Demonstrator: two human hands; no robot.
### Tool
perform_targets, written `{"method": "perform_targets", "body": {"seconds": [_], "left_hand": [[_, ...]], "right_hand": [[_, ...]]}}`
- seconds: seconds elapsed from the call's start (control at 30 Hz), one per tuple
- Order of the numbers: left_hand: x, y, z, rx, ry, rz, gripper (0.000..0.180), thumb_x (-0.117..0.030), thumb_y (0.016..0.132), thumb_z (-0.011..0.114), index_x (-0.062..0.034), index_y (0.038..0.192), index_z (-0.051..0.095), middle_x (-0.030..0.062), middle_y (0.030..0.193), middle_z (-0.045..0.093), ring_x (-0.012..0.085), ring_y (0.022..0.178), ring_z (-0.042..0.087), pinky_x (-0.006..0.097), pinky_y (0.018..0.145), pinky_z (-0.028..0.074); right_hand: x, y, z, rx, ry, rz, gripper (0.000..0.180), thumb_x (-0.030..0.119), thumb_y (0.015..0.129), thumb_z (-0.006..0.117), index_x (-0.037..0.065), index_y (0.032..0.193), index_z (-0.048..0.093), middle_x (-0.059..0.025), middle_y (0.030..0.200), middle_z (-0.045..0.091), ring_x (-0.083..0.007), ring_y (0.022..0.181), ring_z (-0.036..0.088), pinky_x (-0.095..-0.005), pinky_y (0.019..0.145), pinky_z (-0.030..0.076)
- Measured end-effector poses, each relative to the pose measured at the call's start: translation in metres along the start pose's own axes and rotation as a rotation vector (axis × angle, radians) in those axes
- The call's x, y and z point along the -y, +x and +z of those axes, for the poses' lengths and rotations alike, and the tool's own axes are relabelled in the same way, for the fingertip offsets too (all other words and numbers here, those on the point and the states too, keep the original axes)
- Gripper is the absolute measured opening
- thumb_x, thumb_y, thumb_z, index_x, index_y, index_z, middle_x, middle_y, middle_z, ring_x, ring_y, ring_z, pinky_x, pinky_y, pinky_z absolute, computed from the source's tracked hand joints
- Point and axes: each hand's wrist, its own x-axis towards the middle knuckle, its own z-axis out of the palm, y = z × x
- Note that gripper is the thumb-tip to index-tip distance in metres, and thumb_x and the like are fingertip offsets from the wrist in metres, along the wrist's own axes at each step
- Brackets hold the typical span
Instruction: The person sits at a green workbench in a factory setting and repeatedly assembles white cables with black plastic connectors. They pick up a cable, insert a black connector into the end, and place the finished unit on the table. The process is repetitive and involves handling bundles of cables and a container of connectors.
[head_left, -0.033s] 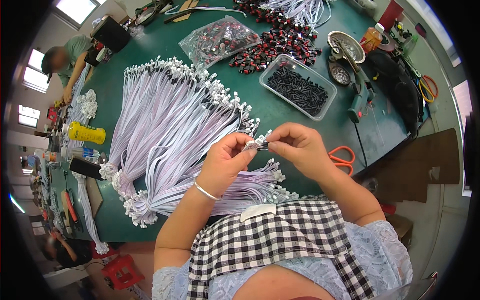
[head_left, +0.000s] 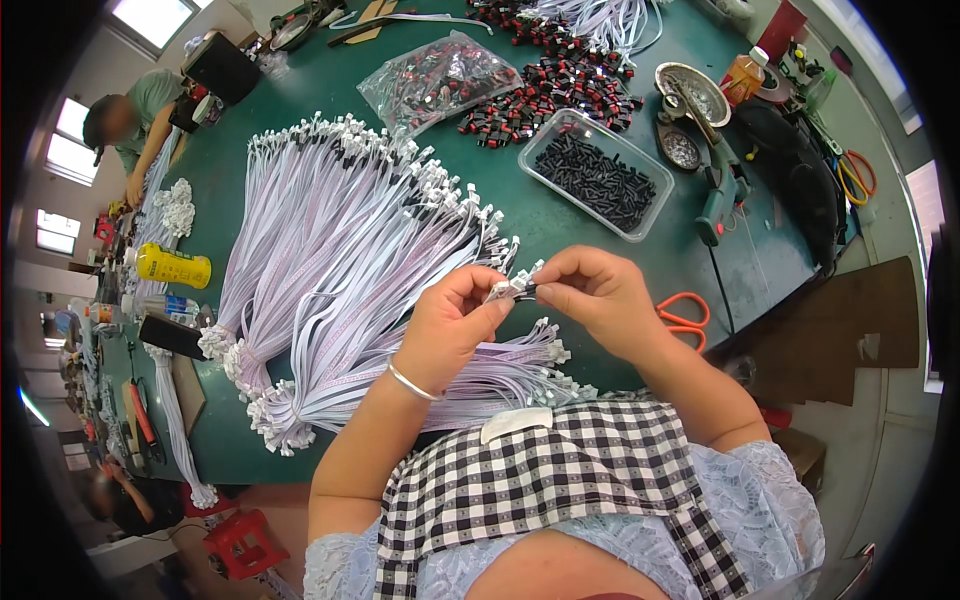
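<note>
My left hand point(head_left: 450, 325) is closed, thumb and forefinger pinching white cable connectors point(head_left: 513, 287). My right hand point(head_left: 600, 298) meets it from the right, thumb and forefinger also pinched at the connectors, where a small dark piece shows; the fingertips partly hide it. Under and left of my hands lie bundles of flat white ribbon cables point(head_left: 330, 250), fanned out, with white connectors at both ends and black pieces near many far ends. Beyond my hands stands a clear plastic tub point(head_left: 643, 232) holding many short black tubes point(head_left: 598, 180).
Red-and-black parts point(head_left: 560, 100) lie heaped behind the tub, beside a clear bag point(head_left: 430, 82) of similar parts. Right are a green glue gun point(head_left: 718, 205), a metal dish point(head_left: 690, 82) and orange-handled scissors point(head_left: 685, 322). A yellow bottle point(head_left: 172, 266) is left; a co-worker point(head_left: 140, 125) sits far left.
</note>
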Motion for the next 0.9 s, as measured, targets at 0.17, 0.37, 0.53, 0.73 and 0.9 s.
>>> {"method": "perform_targets", "body": {"seconds": [0.17, 0.37, 0.53, 0.73, 0.9], "left_hand": [[0.0, -0.001, 0.001, -0.003, -0.021, 0.002, 0.015, -0.003, 0.084, 0.061, -0.0025, 0.099, 0.058, 0.0005, 0.086, 0.059, 0.0038, 0.067, 0.049, 0.017, 0.056, 0.04], [0.002, 0.0, 0.0, 0.008, -0.027, 0.014, 0.015, -0.003, 0.084, 0.061, -0.0024, 0.099, 0.058, 0.0005, 0.087, 0.059, 0.0038, 0.067, 0.049, 0.018, 0.056, 0.041], [0.002, 0.0, 0.0, 0.03, 0.001, -0.003, 0.017, -0.003, 0.084, 0.062, -0.0023, 0.101, 0.058, 0.0003, 0.087, 0.059, 0.0045, 0.071, 0.052, 0.018, 0.059, 0.044], [0.01, 0.001, -0.004, 0.062, -0.017, 0.064, 0.025, 0.0, 0.083, 0.062, -0.001, 0.107, 0.056, 0.0025, 0.093, 0.061, 0.0088, 0.081, 0.058, 0.023, 0.071, 0.05], [0.011, 0.0, -0.012, 0.083, -0.086, 0.024, 0.029, 0.003, 0.082, 0.062, -0.0003, 0.11, 0.054, 0.0063, 0.096, 0.062, 0.0128, 0.084, 0.061, 0.026, 0.074, 0.052]], "right_hand": [[-0.003, -0.001, 0.001, -0.029, -0.033, 0.011, 0.01, 0.001, 0.082, 0.064, -0.001, 0.092, 0.063, -0.0042, 0.086, 0.064, -0.0082, 0.078, 0.061, -0.0212, 0.068, 0.05], [-0.005, -0.002, 0.002, -0.043, -0.028, 0.006, 0.009, 0.0, 0.082, 0.063, -0.001, 0.092, 0.062, -0.0047, 0.086, 0.063, -0.0092, 0.078, 0.061, -0.0213, 0.068, 0.05], [-0.01, 0.0, 0.001, -0.02, -0.16, -0.132, 0.01, 0.002, 0.081, 0.065, 0.0, 0.09, 0.064, -0.003, 0.082, 0.063, -0.0069, 0.074, 0.059, -0.022, 0.065, 0.048], [-0.011, 0.004, 0.004, 0.03, -0.055, 0.007, 0.009, 0.004, 0.08, 0.063, 0.001, 0.088, 0.061, -0.0009, 0.08, 0.06, -0.0054, 0.07, 0.055, -0.0212, 0.062, 0.045], [-0.008, 0.013, 0.004, 0.148, -0.02, 0.208, 0.013, -0.001, 0.08, 0.063, -0.001, 0.092, 0.058, -0.0022, 0.084, 0.06, -0.0071, 0.076, 0.057, -0.0207, 0.064, 0.045]]}}
